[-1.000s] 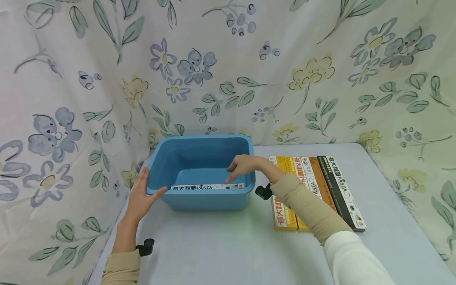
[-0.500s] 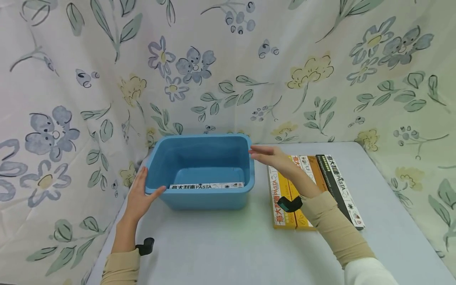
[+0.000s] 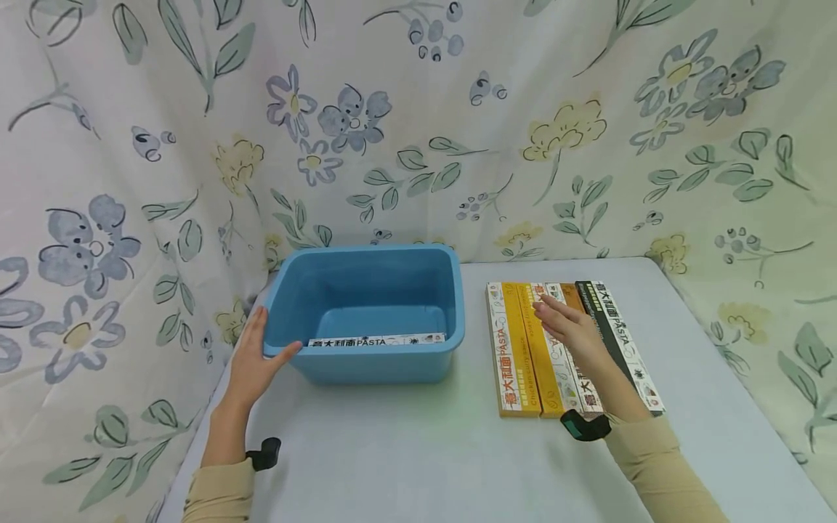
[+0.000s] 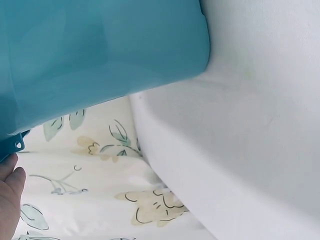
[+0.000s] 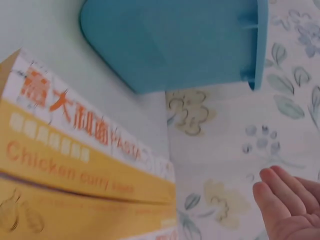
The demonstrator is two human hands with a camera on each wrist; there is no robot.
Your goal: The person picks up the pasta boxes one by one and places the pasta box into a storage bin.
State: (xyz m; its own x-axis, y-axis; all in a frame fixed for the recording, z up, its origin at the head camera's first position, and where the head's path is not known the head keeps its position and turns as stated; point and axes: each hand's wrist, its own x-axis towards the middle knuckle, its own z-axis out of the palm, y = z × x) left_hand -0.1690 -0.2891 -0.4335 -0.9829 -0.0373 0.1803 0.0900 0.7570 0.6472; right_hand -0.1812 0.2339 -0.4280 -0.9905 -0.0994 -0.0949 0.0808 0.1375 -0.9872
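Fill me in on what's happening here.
A person is working with boxes of pasta at a table. Their left hand rests against the near left corner of a blue bin, thumb at the front rim. One pasta box lies in the bin along its front wall. The right hand holds nothing and is over a row of boxes, which lie side by side on the table, right of the bin.

One blue bin [image 3: 375, 369] stands by the worktop [image 3: 405, 450]'s back left corner, one pasta box [image 3: 375, 341] inside it; four pasta boxes [image 3: 546, 363] lie toward the right edge. Two hands [image 3: 253, 363] [image 3: 578, 340], two black wrist cameras [image 3: 264, 454] [image 3: 584, 426].
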